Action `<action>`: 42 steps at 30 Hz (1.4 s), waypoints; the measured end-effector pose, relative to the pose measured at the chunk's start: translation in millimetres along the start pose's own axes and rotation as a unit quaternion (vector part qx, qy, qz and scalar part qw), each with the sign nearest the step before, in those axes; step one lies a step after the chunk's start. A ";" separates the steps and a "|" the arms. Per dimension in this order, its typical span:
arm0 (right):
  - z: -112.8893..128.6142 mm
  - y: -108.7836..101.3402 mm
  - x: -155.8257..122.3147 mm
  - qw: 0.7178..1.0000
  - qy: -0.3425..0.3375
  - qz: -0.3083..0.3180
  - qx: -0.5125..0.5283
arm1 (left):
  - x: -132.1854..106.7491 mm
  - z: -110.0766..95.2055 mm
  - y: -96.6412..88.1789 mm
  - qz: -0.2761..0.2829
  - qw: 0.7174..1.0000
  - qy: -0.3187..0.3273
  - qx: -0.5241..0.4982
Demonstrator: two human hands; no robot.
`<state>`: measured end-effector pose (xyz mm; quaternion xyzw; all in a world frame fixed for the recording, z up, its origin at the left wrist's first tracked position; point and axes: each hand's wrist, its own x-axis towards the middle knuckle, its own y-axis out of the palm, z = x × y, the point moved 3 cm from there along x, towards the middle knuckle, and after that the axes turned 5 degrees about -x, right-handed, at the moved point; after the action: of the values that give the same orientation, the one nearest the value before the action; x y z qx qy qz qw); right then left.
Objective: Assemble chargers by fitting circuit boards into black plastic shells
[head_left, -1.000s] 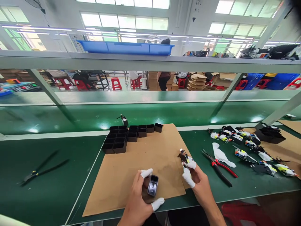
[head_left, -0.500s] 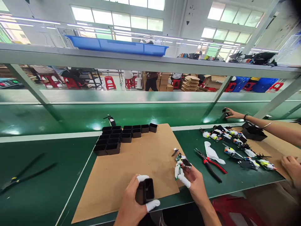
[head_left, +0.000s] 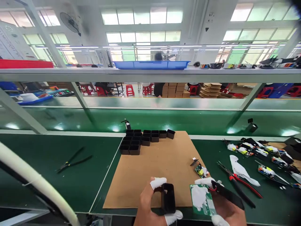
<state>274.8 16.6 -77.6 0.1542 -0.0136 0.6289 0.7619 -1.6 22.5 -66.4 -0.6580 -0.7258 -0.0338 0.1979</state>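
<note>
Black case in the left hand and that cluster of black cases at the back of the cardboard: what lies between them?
Nothing: the head view shows only bare cardboard between the case in the left hand and the cluster.

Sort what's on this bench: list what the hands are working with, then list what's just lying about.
In hand:
left hand grips black case
right hand holds green circuit board

Lying about:
row of black cases
red-handled pliers
black pliers
small board

Black case, green/white board, red-handled pliers, brown cardboard, green bench, blue tray.
</note>
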 end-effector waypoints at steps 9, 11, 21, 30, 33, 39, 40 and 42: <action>63.4 43.1 -10.8 0.992 0.002 0.073 -0.099 | -6.2 -54.0 -3.4 -0.052 0.994 0.078 0.061; 67.0 51.2 -9.9 0.990 -0.029 0.082 -0.109 | -3.0 -65.1 -3.2 -0.052 0.989 0.126 0.066; 104.0 79.1 -8.7 0.950 -0.241 0.131 -0.148 | 14.3 -100.2 -6.8 0.042 0.957 0.286 -0.014; 115.7 87.2 -7.5 0.933 -0.259 0.187 -0.166 | 11.0 -99.3 -6.4 0.048 0.959 0.279 -0.023; 117.0 88.1 -8.3 0.935 -0.246 0.182 -0.179 | 10.9 -99.2 -5.5 0.058 0.961 0.268 -0.020; 114.0 84.9 -9.8 0.930 -0.251 0.200 -0.178 | 11.1 -99.7 -5.9 0.064 0.963 0.259 -0.022; 113.7 84.5 -9.5 0.930 -0.252 0.199 -0.180 | 10.9 -99.8 -6.1 0.064 0.963 0.261 -0.022; 114.0 85.3 -9.0 0.929 -0.255 0.195 -0.182 | 10.5 -99.6 -6.0 0.068 0.964 0.256 -0.024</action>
<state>210.5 -7.0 47.6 0.1628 -0.3515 0.6911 0.6102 16.2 0.8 29.9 -0.6799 -0.6035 -0.2045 0.3629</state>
